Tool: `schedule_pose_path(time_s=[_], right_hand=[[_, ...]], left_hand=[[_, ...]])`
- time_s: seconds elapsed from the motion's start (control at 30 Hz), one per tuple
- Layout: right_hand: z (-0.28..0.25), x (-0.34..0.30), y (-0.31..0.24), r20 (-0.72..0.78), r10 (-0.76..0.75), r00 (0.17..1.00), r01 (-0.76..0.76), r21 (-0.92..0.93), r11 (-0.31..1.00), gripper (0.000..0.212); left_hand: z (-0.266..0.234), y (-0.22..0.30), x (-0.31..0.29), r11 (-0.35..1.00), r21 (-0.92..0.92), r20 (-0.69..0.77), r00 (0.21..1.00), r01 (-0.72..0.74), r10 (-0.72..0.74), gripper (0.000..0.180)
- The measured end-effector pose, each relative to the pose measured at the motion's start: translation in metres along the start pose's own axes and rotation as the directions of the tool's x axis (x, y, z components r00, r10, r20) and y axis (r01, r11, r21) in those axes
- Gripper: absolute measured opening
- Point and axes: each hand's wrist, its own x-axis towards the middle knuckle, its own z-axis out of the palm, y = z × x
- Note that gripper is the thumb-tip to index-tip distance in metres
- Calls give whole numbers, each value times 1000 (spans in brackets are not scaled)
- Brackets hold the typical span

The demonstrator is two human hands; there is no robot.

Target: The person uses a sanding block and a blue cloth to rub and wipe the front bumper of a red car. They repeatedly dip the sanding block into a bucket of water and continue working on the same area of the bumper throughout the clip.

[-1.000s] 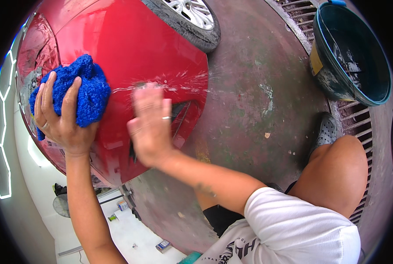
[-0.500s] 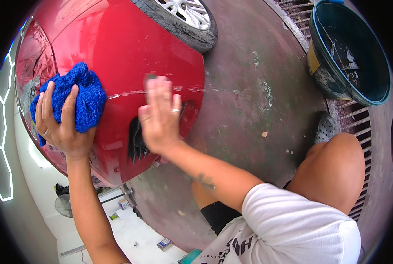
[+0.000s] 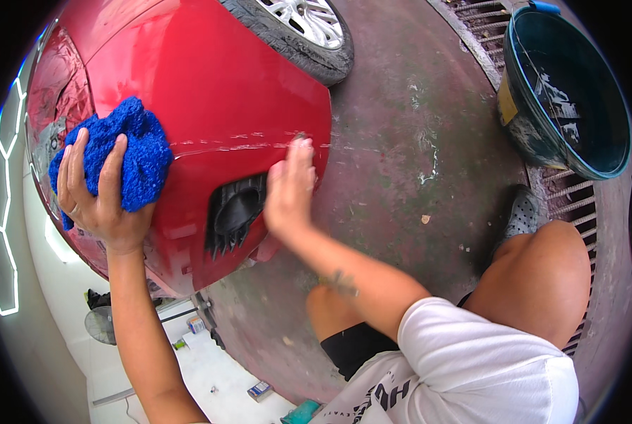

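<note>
A red car bumper [image 3: 210, 99] curves in front of me. On its left side my left hand [image 3: 107, 191] is closed round a bunched blue microfibre cloth [image 3: 133, 159], pressing it against the bodywork near the headlight. My right hand [image 3: 292, 187], smeared by motion, lies with its fingers together on the bumper's lower edge. A small dark grey piece [image 3: 300, 137] shows at its fingertips; the rest is hidden beneath them. Pale wet streaks [image 3: 224, 147] run across the paint there. Just left of that hand sits the black fog-lamp recess [image 3: 235, 212].
A dark teal bucket [image 3: 517, 127] stands by the floor grating [image 3: 570, 194] at the far right. The car's wheel [image 3: 309, 35] is at the top. Small items lie on a white surface [image 3: 224, 374] at lower left, near a fan [image 3: 101, 325]. My bent knee [image 3: 549, 275] is at right.
My right hand has slid right along the bumper with the small grey piece, uncovering the fog-lamp recess. Streaks show where it passed. My left hand and the cloth have stayed in place.
</note>
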Motion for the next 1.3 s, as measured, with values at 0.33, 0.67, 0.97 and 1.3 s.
schedule_pose_path(time_s=[0.33,0.67,0.97,1.3], right_hand=[[-19,28,5,60,356,933,-361,121,925,73],[-55,82,66,71,244,967,-250,103,963,66],[-28,-3,69,176,-43,983,68,-137,988,71],[-35,79,101,104,-131,986,136,-39,990,70]], left_hand=[[7,0,1,1000,-8,-25,1000,-7,7,48],[4,-1,-3,1000,10,-27,1000,3,-3,49],[3,4,-5,1000,-13,-42,999,11,-12,46],[0,-5,-5,1000,-5,-28,1000,5,-5,50]])
